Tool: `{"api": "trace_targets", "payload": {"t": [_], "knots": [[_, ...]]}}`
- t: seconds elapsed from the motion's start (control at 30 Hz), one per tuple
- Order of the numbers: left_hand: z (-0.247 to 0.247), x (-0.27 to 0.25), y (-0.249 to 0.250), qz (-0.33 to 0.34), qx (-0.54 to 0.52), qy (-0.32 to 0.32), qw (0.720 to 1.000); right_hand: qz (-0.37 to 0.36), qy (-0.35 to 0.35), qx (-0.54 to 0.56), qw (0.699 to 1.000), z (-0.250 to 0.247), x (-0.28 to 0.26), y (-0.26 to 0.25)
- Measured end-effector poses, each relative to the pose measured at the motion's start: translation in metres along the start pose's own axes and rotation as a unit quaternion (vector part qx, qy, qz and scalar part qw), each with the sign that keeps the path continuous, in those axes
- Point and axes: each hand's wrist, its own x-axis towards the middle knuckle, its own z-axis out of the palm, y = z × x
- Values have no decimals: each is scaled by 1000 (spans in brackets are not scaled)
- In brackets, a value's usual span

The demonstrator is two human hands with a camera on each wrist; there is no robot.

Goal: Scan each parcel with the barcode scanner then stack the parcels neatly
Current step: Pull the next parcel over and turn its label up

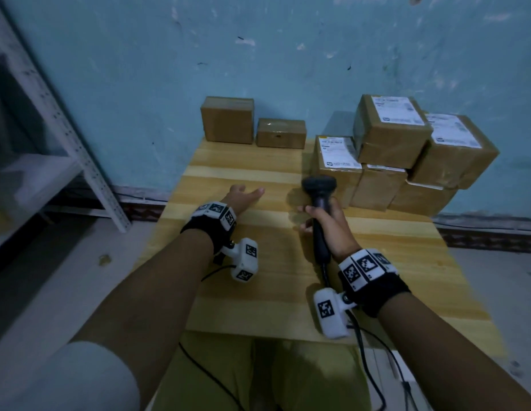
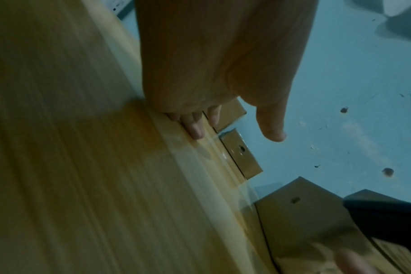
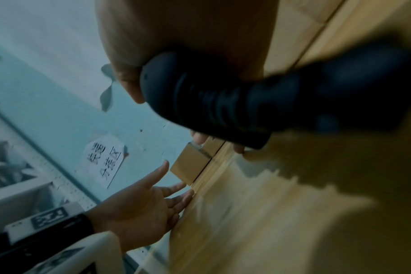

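Observation:
My right hand (image 1: 323,219) grips the handle of a black barcode scanner (image 1: 319,189), its head pointing toward the labelled parcels. A pile of several brown parcels with white labels (image 1: 406,149) stands at the table's back right. Two plain brown parcels, a taller one (image 1: 227,119) and a flat one (image 1: 280,133), sit at the back edge against the wall. My left hand (image 1: 243,197) hovers open over the table, fingers stretched toward those two parcels and short of them. The right wrist view shows the scanner (image 3: 235,103) in my grip and the left hand (image 3: 148,204) with its palm spread.
The wooden table (image 1: 273,277) has bare surface in the middle and front. A blue wall (image 1: 288,54) stands right behind the parcels. A white metal shelf (image 1: 65,137) stands to the left. The scanner cable (image 1: 368,366) hangs off the front edge.

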Motion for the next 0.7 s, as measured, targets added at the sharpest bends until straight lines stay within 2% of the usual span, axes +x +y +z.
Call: {"api": "trace_targets", "payload": {"t": [0.2,0.3,0.4,0.53,0.7], "knots": [[-25,11,-8,10,-78,5,997,12,-35,-49,998,35,29,-11],[-36,17,1,23,-102,1,995,10,-31,-47,998,45,49,-21],[-44,32,16,59,-78,27,995,19,-11,-23,999,54,75,-35],[-43,67,41,68,-138,53,987,31,31,-33,998,71,116,-51],[-31,112,58,45,-218,20,975,24,123,-33,992,81,171,-79]]}}
